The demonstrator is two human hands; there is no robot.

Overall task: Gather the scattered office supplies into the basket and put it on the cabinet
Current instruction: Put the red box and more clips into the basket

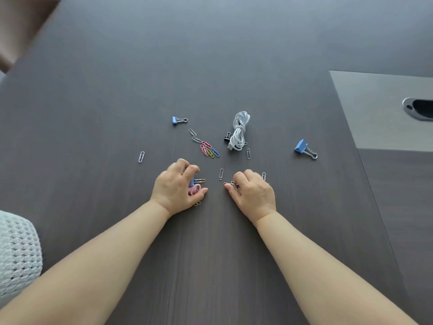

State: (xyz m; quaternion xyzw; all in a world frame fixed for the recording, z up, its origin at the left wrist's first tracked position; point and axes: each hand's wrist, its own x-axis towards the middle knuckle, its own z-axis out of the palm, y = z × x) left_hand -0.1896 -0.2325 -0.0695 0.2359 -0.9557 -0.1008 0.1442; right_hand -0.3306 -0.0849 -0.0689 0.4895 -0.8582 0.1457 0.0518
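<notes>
While right grip (254,192) pinches wire paperclips (235,186), left grip (174,191) clasps clip (191,182).

Matt wood-grain table (117,102), wire paper clips (209,150) — glossy white cable (239,130)

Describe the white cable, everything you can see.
The white cable is a thin, glossy, plastic-looking cord gathered into a loose elongated bundle, lying flat on the dark wood-grain table. A plug end sticks out at its near left. A small black binder clip sits close beside its left edge; contact unclear. Neither the left hand nor the right hand touches it.
</notes>
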